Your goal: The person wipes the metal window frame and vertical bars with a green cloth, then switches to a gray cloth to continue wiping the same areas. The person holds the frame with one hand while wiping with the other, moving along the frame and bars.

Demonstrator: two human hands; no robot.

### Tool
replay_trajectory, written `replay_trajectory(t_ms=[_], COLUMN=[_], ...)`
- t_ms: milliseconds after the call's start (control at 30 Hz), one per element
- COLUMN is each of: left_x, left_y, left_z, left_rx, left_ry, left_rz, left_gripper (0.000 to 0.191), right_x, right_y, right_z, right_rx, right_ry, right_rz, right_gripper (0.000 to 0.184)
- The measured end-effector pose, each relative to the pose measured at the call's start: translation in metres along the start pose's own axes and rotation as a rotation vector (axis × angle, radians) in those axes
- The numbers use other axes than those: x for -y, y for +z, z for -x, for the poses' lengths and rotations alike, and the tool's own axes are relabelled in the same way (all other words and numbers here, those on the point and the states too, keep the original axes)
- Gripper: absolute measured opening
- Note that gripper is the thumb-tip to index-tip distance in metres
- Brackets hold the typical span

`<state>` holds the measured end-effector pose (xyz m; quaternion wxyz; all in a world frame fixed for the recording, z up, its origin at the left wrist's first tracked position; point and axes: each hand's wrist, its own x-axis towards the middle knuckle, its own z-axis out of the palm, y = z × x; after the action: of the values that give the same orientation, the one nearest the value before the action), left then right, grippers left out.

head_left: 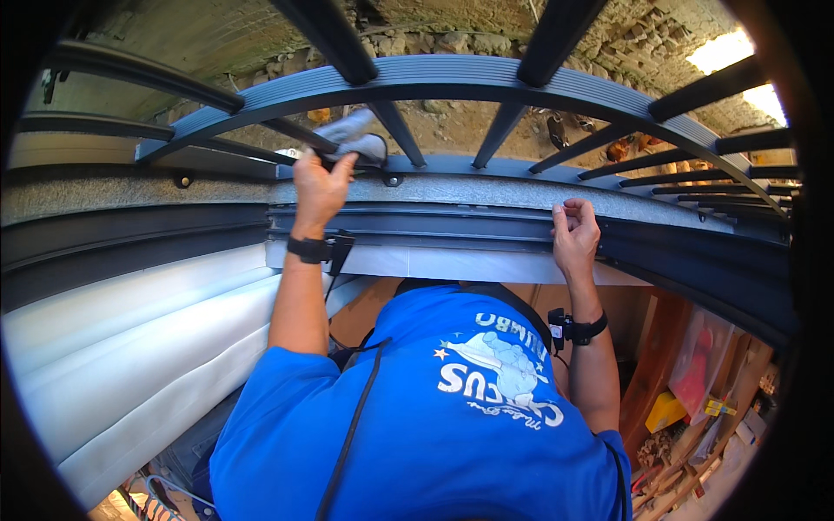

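Observation:
At the left end of the window opening, my left hand (324, 185) grips a grey cloth (358, 146), its far part blurred. The cloth lies against a dark bar of the metal window guard (443, 78), just above the lower rail. My right hand (576, 228) is over the right part of the dark sliding-window track (417, 225), fingers curled with the thumb near the fingertips. Nothing shows in it. Between the guard and the track runs a rough grey stone sill strip (469, 193).
A white padded headboard or cushion (150, 325) stands at the left. White tile (456, 262) edges the sill on the inside. To the right is a wooden shelf (658, 365) with mixed items. Beyond the bars, several chickens (618, 150) are on dirt ground below.

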<state>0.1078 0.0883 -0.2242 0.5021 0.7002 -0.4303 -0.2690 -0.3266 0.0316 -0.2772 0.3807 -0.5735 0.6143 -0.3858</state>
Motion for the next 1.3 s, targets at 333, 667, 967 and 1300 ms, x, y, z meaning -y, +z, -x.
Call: replay_trajectory(t_ms=[333, 667, 967, 1300], left_x=[0.072, -0.014, -0.063, -0.039], left_y=[0.021, -0.066, -0.074, -0.075], left_z=[0.034, 0.036, 0.006, -0.022], left_rx=[-0.173, -0.790, -0.571, -0.577], left_ry=[0.123, 0.219, 0.342, 0.348], left_rz=[-0.360, -0.376, -0.452, -0.471], left_gripper=[0.013, 0.037, 0.062, 0.041], right_x=[-0.015, -0.015, -0.011, -0.011], right_y=[0.017, 0.030, 0.028, 0.029], right_z=[-0.017, -0.015, -0.014, -0.015], right_rx=[-0.011, -0.086, -0.096, -0.106], right_ry=[-0.174, -0.366, -0.407, -0.411], right_rz=[0.427, 0.688, 0.660, 0.658], right_gripper=[0.020, 0.016, 0.016, 0.016])
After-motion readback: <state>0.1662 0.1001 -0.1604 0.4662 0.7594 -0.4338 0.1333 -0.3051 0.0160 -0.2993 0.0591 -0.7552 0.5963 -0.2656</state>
